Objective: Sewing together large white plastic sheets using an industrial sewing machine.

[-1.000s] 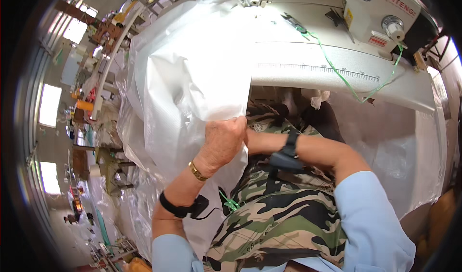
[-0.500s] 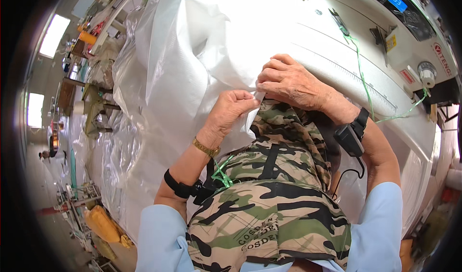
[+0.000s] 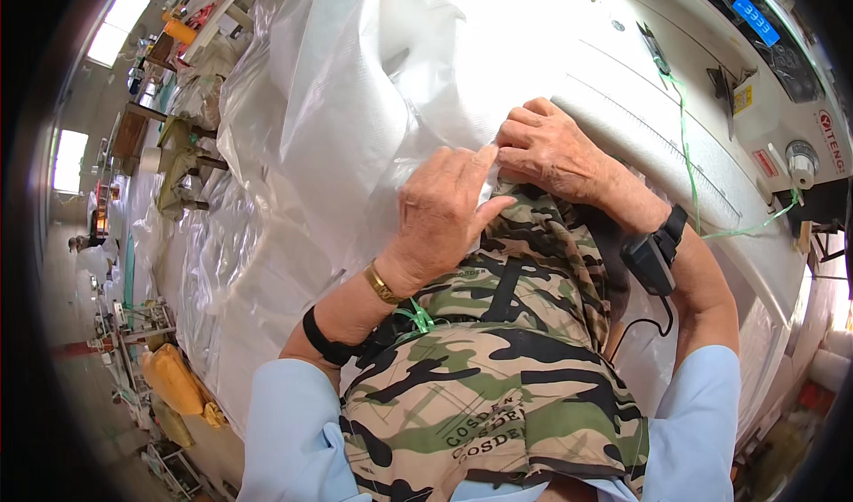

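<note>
A large white woven plastic sheet (image 3: 342, 84), creased and glossy, spreads from the bright work surface down to my lap. At its near edge my right hand (image 3: 555, 155) is closed, fingers curled and pinching the sheet. My left hand (image 3: 440, 204) lies against the same edge just to the left, fingers stretched out and thumb held apart. Its fingertips meet those of the right hand. Part of the sheet's edge is hidden beneath the fingers.
A white sewing machine (image 3: 773, 138) with a lit panel stands at the right. Thread snips (image 3: 655, 49) tied to a green string (image 3: 686, 138) lie on its bed, beside ruler marks. Clear plastic sheeting (image 3: 218, 280) hangs at the left. A camouflage apron (image 3: 498, 386) covers my lap.
My left hand has gone from a pinch to stretched fingers, its back turned up and nearer the right hand. The right hand keeps its pinch, and the whole view has shifted slightly.
</note>
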